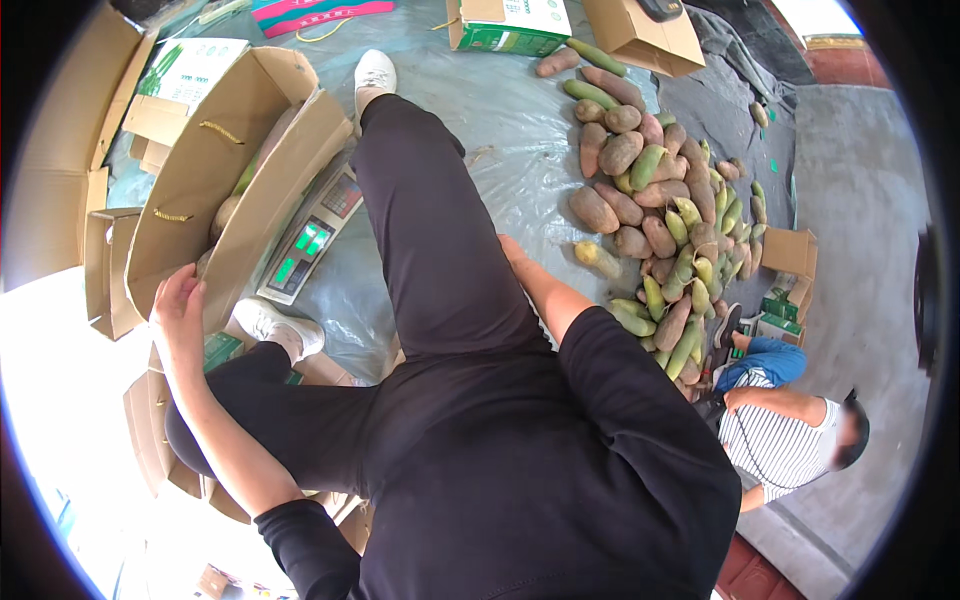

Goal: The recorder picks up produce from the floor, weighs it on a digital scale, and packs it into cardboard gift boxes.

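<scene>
My left hand (178, 300) is at the near end of an open cardboard box (165, 240), its bent fingers closed on the box's edge. Inside that box lie long roots (268, 150), brown and green, partly hidden by the wall. The box stands tilted by a digital scale (312, 236) with a lit green display; whether it rests on the scale's plate is hidden. My right hand (512, 252) lies against my right thigh, its fingers mostly out of sight. A large heap of brown, soil-covered roots and green radishes (652, 200) spreads to its right.
Plastic sheeting (480, 130) covers the floor. Green-and-white cartons (520, 25) and an open brown box (640, 40) stand at the far side. More cartons (190, 75) crowd the left. Beyond the heap, a person in a striped shirt (775, 440) sits at lower right.
</scene>
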### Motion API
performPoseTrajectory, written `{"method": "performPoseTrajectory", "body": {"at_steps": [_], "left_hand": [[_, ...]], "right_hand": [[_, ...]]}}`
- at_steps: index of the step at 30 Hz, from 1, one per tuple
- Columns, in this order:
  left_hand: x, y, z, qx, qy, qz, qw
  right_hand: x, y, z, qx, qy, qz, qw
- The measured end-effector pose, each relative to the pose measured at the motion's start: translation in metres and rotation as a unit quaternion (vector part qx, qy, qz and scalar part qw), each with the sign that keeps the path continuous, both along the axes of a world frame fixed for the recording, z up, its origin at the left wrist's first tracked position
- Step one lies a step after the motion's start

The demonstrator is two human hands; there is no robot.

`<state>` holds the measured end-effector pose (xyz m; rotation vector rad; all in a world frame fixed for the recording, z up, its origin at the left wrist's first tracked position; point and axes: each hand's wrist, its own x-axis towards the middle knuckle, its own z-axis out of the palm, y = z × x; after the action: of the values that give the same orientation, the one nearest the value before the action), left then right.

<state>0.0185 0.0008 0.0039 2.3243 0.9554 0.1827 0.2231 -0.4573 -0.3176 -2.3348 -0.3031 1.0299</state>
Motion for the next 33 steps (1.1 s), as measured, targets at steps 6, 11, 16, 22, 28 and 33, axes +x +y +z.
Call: {"method": "performPoseTrajectory", "body": {"at_steps": [6, 11, 16, 22, 28, 33], "left_hand": [[-0.005, 0.004, -0.003, -0.018, -0.005, -0.001, 1.000], [-0.005, 0.005, -0.003, -0.022, 0.017, 0.013, 1.000], [-0.007, 0.007, 0.002, 0.003, 0.037, 0.018, 0.999], [-0.009, 0.008, 0.002, 0.026, 0.036, 0.021, 0.999], [-0.005, 0.005, -0.002, 0.029, -0.006, 0.025, 0.999], [-0.013, 0.005, 0.003, 0.051, -0.006, 0.077, 0.996]], "right_hand": [[-0.009, 0.000, 0.024, -0.065, 0.019, 0.016, 0.998], [-0.021, -0.004, 0.027, -0.056, 0.062, -0.023, 0.996], [-0.029, -0.004, 0.023, -0.060, 0.030, 0.012, 0.998], [-0.020, -0.025, 0.017, -0.160, -0.008, 0.067, 0.985], [0.007, -0.089, 0.023, -0.221, -0.087, 0.002, 0.971], [0.027, -0.092, 0.049, -0.286, -0.052, 0.012, 0.957]]}}
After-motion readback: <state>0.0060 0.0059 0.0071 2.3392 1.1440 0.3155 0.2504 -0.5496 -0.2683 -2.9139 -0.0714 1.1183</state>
